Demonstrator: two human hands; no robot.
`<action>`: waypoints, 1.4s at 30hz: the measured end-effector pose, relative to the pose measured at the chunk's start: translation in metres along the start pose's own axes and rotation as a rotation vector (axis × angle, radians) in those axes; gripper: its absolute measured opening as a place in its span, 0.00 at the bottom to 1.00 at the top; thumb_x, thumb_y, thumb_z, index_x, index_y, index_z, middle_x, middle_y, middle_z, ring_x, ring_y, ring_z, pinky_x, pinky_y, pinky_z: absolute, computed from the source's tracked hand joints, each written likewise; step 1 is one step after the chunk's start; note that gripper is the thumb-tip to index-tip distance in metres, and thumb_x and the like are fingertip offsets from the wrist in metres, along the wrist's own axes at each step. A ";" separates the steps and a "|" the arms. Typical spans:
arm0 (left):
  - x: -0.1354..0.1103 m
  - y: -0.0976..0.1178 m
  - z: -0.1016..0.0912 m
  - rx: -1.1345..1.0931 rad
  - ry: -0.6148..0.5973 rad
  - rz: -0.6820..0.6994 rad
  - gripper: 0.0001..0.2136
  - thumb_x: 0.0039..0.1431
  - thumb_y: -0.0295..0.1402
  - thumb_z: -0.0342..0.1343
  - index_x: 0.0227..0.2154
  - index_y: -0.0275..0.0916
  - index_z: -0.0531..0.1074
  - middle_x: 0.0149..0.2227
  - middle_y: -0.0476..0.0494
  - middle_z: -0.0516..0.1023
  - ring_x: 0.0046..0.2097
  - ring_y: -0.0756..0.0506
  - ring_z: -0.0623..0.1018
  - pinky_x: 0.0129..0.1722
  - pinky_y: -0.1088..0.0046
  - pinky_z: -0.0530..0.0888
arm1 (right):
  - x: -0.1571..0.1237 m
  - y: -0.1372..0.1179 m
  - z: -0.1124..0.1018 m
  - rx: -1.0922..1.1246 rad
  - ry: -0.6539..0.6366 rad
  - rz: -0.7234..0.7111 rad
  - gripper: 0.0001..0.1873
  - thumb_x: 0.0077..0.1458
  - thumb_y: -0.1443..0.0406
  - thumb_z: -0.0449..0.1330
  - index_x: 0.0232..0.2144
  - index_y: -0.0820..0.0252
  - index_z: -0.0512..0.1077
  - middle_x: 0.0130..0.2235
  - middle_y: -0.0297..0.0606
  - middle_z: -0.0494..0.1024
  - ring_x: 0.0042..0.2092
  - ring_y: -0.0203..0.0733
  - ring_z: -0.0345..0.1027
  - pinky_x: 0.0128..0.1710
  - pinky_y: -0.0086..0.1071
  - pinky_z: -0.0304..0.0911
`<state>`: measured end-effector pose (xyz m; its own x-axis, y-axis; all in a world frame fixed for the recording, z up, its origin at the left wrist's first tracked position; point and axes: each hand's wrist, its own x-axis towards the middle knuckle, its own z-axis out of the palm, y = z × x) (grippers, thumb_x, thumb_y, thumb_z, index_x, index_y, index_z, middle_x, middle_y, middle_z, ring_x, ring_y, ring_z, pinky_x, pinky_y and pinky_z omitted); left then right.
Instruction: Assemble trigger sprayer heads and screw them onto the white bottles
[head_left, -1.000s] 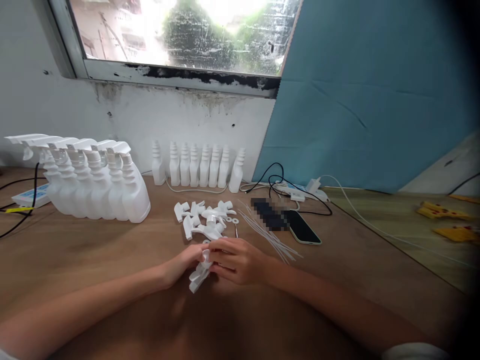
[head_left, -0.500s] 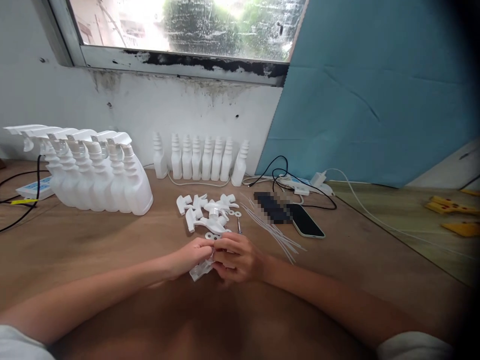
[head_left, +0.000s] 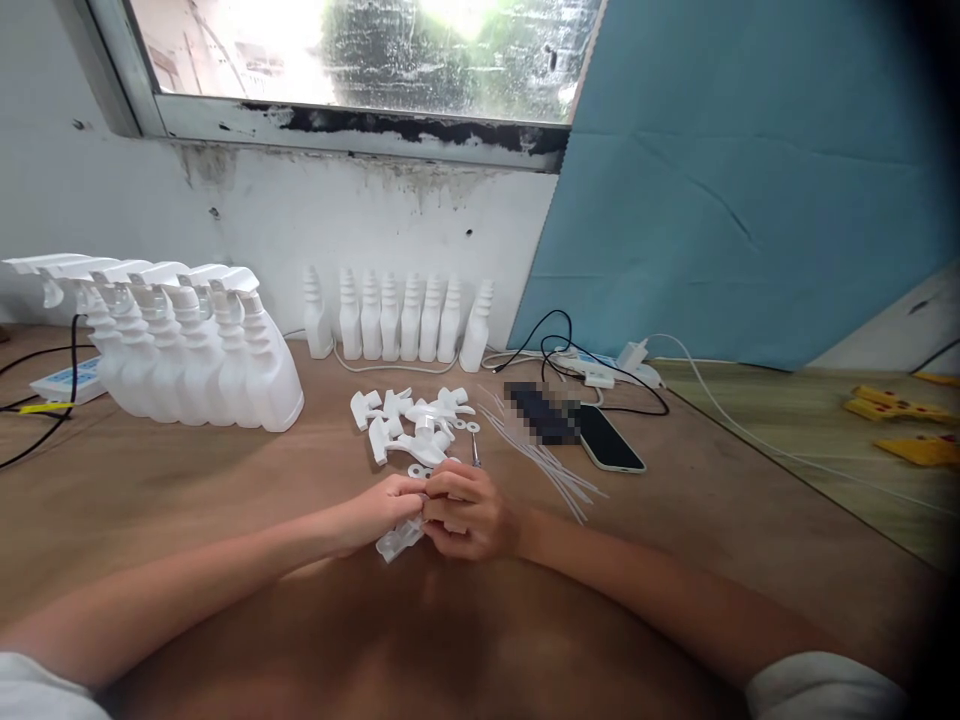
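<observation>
My left hand [head_left: 391, 508] and my right hand [head_left: 469, 510] meet near the table's front edge, fingers curled and fingertips touching. Between them is a translucent plastic sprayer part [head_left: 399, 540], its lower end sticking out beneath my left fingers. My left hand is closed on it; my right fingertips pinch at its upper end, which they partly hide. Just beyond lie white flat washers [head_left: 418, 471] and a loose pile of white trigger spray heads [head_left: 411, 448]. Close to my right knuckles is a thin metal tool [head_left: 475, 450], its lower end behind my hand.
White spray bottles [head_left: 274, 385] with trigger heads stand in a row at left. Several small white bottles [head_left: 411, 325] without heads line the wall. Thin white tubes [head_left: 551, 465], a phone [head_left: 611, 440], cables and a power strip [head_left: 649, 375] lie to the right.
The view has shifted slightly. My hands keep the same hold on the sprayer part, with only slight movement of the right fingers.
</observation>
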<state>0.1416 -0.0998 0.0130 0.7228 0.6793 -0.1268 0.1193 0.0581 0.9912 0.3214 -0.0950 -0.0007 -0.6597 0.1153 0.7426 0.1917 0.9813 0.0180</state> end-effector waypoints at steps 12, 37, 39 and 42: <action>0.000 -0.014 -0.004 -0.064 -0.007 0.014 0.09 0.51 0.30 0.49 0.34 0.35 0.70 0.33 0.48 0.69 0.38 0.48 0.66 0.38 0.75 0.63 | -0.004 -0.007 -0.002 0.129 -0.063 0.113 0.05 0.59 0.71 0.52 0.33 0.64 0.68 0.34 0.42 0.70 0.36 0.36 0.60 0.38 0.31 0.62; -0.003 -0.014 -0.001 -0.050 -0.083 0.167 0.13 0.52 0.42 0.52 0.32 0.37 0.62 0.39 0.44 0.64 0.40 0.47 0.63 0.39 0.74 0.61 | -0.032 0.102 -0.109 -0.220 -0.977 1.195 0.07 0.47 0.65 0.60 0.25 0.66 0.75 0.26 0.38 0.73 0.25 0.34 0.62 0.24 0.26 0.47; -0.003 -0.013 -0.001 0.023 -0.089 0.168 0.15 0.51 0.42 0.57 0.33 0.37 0.61 0.40 0.45 0.64 0.40 0.48 0.63 0.40 0.74 0.61 | -0.031 0.102 -0.109 -0.189 -0.976 1.206 0.07 0.47 0.66 0.60 0.22 0.66 0.73 0.24 0.37 0.71 0.24 0.32 0.60 0.23 0.26 0.46; -0.005 -0.013 0.002 0.087 -0.065 0.171 0.16 0.50 0.42 0.61 0.33 0.38 0.61 0.38 0.47 0.63 0.39 0.48 0.64 0.40 0.74 0.62 | -0.030 0.101 -0.108 -0.142 -0.946 1.242 0.08 0.46 0.68 0.60 0.18 0.66 0.69 0.19 0.34 0.67 0.21 0.30 0.56 0.22 0.26 0.45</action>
<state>0.1379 -0.1049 0.0009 0.7796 0.6251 0.0375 0.0477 -0.1190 0.9917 0.4389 -0.0155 0.0514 -0.2318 0.9142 -0.3325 0.9691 0.1871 -0.1610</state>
